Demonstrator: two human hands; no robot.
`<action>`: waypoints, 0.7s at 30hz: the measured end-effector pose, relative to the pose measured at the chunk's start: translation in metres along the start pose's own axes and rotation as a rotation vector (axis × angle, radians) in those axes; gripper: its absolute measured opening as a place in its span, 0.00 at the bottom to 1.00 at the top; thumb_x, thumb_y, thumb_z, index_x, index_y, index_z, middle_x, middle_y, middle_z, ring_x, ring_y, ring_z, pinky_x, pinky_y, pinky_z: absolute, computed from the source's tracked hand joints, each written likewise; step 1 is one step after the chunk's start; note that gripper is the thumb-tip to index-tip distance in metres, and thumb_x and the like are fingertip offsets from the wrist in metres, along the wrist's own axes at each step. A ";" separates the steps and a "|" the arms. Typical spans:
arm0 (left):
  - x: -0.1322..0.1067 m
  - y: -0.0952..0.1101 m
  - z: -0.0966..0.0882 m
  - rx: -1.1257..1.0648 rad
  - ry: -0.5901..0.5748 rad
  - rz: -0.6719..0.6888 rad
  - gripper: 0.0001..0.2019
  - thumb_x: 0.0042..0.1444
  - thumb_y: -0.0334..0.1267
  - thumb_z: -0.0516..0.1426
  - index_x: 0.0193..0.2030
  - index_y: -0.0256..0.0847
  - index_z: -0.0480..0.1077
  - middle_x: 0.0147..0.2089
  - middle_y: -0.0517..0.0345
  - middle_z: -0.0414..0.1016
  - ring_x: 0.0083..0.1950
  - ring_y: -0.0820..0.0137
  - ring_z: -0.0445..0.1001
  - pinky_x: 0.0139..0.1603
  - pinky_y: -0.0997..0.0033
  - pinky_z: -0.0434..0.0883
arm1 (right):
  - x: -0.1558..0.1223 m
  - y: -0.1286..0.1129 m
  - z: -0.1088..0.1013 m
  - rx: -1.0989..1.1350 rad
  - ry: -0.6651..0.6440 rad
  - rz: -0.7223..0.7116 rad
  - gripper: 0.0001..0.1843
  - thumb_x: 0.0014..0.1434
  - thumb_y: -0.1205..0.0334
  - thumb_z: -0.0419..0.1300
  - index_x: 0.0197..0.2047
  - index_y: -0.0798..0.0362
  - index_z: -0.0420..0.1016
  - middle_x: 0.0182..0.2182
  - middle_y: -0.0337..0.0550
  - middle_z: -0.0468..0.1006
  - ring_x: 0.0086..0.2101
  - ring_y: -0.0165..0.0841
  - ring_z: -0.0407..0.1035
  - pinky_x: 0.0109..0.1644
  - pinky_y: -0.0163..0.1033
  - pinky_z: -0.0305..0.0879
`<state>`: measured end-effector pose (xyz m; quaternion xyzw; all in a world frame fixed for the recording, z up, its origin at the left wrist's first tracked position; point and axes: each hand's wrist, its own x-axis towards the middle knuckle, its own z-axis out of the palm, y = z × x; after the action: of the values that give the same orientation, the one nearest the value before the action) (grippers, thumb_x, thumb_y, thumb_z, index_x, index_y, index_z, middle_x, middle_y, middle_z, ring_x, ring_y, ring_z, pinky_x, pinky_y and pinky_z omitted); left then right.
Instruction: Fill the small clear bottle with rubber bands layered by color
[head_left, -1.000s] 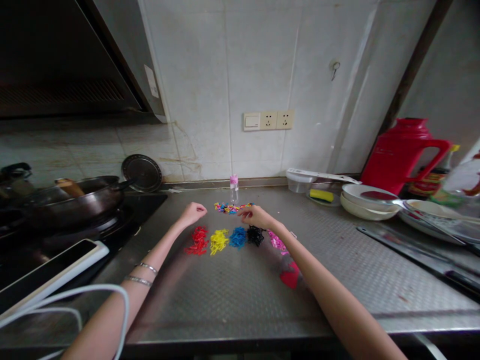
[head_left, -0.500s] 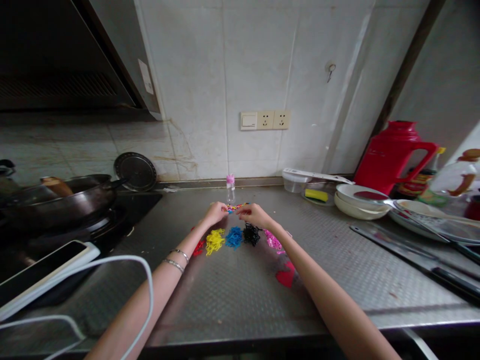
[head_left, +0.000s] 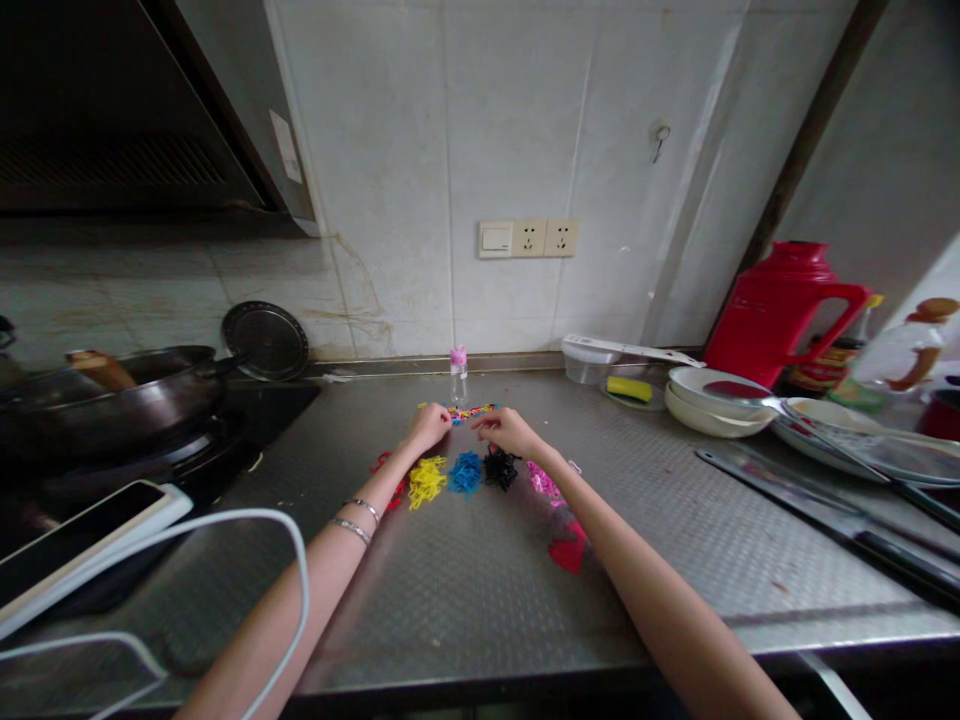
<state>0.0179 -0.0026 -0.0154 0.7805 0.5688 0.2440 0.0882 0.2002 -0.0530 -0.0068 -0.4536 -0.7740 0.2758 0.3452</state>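
My left hand point(head_left: 430, 426) is closed in a pinch at the left end of a multicoloured band chain point(head_left: 475, 411), which lies across the counter. My right hand point(head_left: 508, 431) hovers at the chain's right part, fingers stretched toward the left and slightly apart, with nothing plainly visible in them. Nearer me lie loose piles of small bands: yellow point(head_left: 427, 483), blue point(head_left: 465, 472), black point(head_left: 500, 467) and pink point(head_left: 542, 481). A red pile point(head_left: 393, 495) is partly hidden by my left forearm. A small clear bottle with a pink cap point(head_left: 458, 374) stands behind the chain.
A red heart-shaped piece point(head_left: 568, 549) lies beside my right forearm. Rightward are a cleaver point(head_left: 780, 495), stacked bowls point(head_left: 716, 405), a yellow sponge point(head_left: 630, 387) and a red thermos point(head_left: 784, 315). Leftward are a wok point(head_left: 150, 395), a phone point(head_left: 82, 545) and a white cable point(head_left: 300, 560).
The view has shifted slightly. My left hand has drawn a little away from the chain's middle, so more of the chain shows. My right hand stays almost in place.
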 end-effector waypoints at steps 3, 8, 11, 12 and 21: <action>0.001 -0.005 -0.002 -0.021 0.000 0.033 0.09 0.44 0.33 0.53 0.26 0.36 0.75 0.27 0.54 0.74 0.27 0.73 0.67 0.30 0.75 0.60 | 0.000 0.001 0.000 0.020 0.016 0.014 0.16 0.46 0.71 0.51 0.37 0.57 0.75 0.24 0.38 0.75 0.16 0.22 0.64 0.22 0.27 0.61; 0.005 -0.014 -0.008 -0.085 -0.053 0.086 0.09 0.42 0.33 0.52 0.23 0.33 0.74 0.21 0.56 0.70 0.24 0.74 0.64 0.26 0.76 0.58 | -0.001 0.002 -0.004 0.027 0.047 0.022 0.16 0.47 0.71 0.51 0.37 0.57 0.75 0.25 0.40 0.76 0.17 0.22 0.64 0.23 0.27 0.62; 0.009 -0.015 -0.017 -0.159 -0.112 0.122 0.10 0.42 0.35 0.53 0.23 0.32 0.73 0.21 0.57 0.70 0.23 0.75 0.63 0.26 0.76 0.57 | -0.001 0.003 -0.007 0.028 0.088 0.018 0.15 0.47 0.70 0.51 0.36 0.58 0.75 0.25 0.40 0.76 0.16 0.22 0.63 0.24 0.27 0.62; 0.011 -0.015 -0.021 -0.182 -0.149 0.137 0.10 0.42 0.36 0.53 0.23 0.32 0.74 0.21 0.57 0.70 0.23 0.76 0.62 0.25 0.77 0.57 | -0.001 0.004 -0.008 0.030 0.102 0.015 0.15 0.47 0.70 0.52 0.36 0.58 0.76 0.25 0.40 0.75 0.16 0.22 0.63 0.23 0.27 0.62; 0.002 0.015 -0.062 -0.190 -0.691 0.181 0.10 0.40 0.38 0.57 0.28 0.35 0.75 0.17 0.61 0.66 0.17 0.80 0.55 0.18 0.78 0.50 | 0.001 0.016 -0.010 0.003 0.169 0.016 0.14 0.46 0.68 0.52 0.35 0.59 0.76 0.23 0.41 0.75 0.16 0.23 0.63 0.23 0.27 0.60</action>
<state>0.0015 -0.0151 0.0450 0.8523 0.4090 0.0246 0.3251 0.2157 -0.0444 -0.0122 -0.4808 -0.7380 0.2408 0.4077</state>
